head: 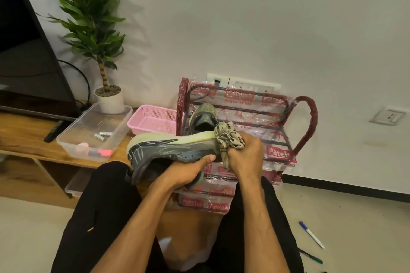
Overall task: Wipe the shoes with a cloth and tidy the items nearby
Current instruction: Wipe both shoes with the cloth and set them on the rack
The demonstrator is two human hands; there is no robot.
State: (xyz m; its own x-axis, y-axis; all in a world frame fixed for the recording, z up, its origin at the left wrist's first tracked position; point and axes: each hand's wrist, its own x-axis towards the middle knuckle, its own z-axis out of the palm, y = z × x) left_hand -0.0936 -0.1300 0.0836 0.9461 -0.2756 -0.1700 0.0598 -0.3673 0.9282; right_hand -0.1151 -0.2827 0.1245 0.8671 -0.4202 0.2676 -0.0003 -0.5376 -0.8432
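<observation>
My left grip curls round the shoe at its middle, above my knees. It looks light and bendy. My right grip squeezes the soft cloth against its end.

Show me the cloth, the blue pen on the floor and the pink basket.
cloth [228, 137], head view, bunched patterned top.
blue pen [312, 235], head view, white barrel's middle.
pink basket [153, 120], head view, bare mesh floor.
</observation>
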